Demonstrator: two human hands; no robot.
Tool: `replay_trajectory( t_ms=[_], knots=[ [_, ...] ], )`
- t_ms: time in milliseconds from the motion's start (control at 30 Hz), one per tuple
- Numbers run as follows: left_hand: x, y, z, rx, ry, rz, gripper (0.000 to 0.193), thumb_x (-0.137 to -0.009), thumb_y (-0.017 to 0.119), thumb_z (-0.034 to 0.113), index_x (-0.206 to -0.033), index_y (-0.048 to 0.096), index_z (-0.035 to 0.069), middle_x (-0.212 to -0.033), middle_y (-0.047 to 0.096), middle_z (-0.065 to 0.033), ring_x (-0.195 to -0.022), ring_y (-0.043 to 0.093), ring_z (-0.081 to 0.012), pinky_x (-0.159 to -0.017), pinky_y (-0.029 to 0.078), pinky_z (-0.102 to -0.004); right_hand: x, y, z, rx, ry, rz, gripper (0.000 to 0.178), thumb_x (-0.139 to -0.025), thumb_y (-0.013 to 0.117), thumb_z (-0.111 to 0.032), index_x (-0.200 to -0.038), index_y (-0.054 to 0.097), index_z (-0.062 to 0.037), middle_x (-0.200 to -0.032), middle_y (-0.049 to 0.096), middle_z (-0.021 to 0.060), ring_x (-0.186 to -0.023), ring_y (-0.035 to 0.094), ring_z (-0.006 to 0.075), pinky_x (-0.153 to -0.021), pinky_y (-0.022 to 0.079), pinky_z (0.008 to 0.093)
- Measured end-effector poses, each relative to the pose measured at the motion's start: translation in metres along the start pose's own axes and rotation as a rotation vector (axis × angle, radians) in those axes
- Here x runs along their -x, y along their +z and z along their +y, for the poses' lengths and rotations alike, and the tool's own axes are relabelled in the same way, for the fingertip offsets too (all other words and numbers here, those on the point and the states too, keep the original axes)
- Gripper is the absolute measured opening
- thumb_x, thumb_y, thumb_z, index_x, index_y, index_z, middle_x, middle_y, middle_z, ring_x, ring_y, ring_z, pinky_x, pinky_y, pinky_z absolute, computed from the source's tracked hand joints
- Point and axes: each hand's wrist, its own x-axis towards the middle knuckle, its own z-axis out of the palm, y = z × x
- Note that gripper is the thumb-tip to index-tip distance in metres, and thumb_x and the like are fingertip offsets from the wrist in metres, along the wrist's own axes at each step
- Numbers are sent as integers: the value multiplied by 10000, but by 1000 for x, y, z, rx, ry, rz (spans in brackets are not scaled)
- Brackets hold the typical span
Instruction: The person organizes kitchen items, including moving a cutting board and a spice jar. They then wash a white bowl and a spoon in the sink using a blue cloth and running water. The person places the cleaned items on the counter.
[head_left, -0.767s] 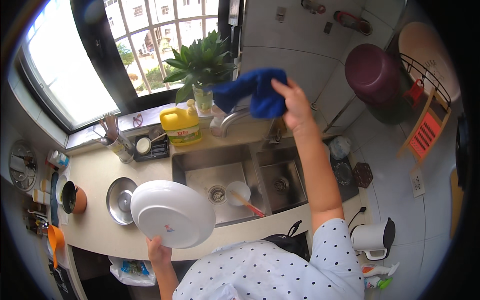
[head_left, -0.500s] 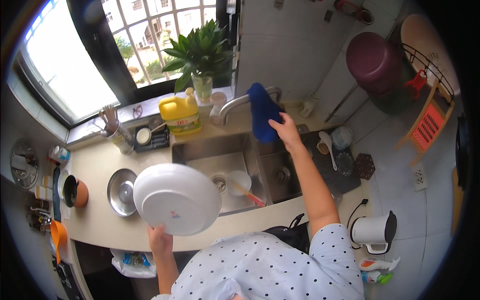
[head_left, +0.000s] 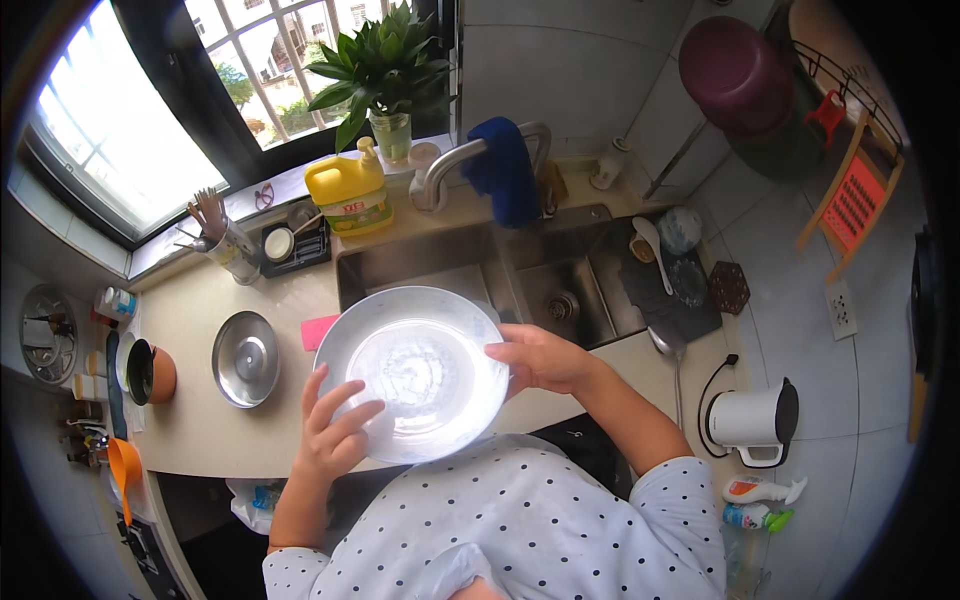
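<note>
A white plate (head_left: 420,375), its shiny inner face turned up, is held over the front of the counter and the sink edge. My right hand (head_left: 545,360) grips its right rim, thumb on the upper face and fingers beneath. At the lower left rim is my left hand (head_left: 338,425), fingers spread apart over the plate's face; whether they press on it is not clear. A blue cloth (head_left: 502,170) hangs draped over the curved metal faucet (head_left: 445,172). Behind the plate lies the double sink (head_left: 505,290), its left basin largely hidden.
On the counter left of the plate sit a steel bowl or lid (head_left: 246,358) and a pink flat piece (head_left: 318,332). Behind stand a yellow pump bottle (head_left: 348,195) and a utensil holder (head_left: 236,252). At right are a metal ladle (head_left: 672,355), dark mat (head_left: 665,285) and white kettle (head_left: 745,420).
My right hand has left the blue cloth, now hanging on the faucet, and come down to the plate's right rim. The plate has turned from underside to inner face. My left fingers have spread.
</note>
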Motion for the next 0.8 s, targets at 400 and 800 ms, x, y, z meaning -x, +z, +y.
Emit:
replay_trajectory(
  t_ms=[400,800],
  knots=[
    [50,38,-2,2001,-1221,116,546,-926,409,267,-1345,192,-7,-1294,385,-232,-1140,466,-369,-920,412,-518,6,19,34,60,-317,418,423,-844,492,-114,-1221,369,32,-1055,542,130,-902,591,186,-692,560,327],
    [167,46,39,1544,-1828,335,455,-840,430,35,-1274,305,-24,-1201,468,-177,-1072,526,-283,-897,467,-441,-43,27,103,365,65,390,466,-907,498,-189,-1287,340,30,-1119,534,157,-963,568,191,-781,507,295]
  ],
)
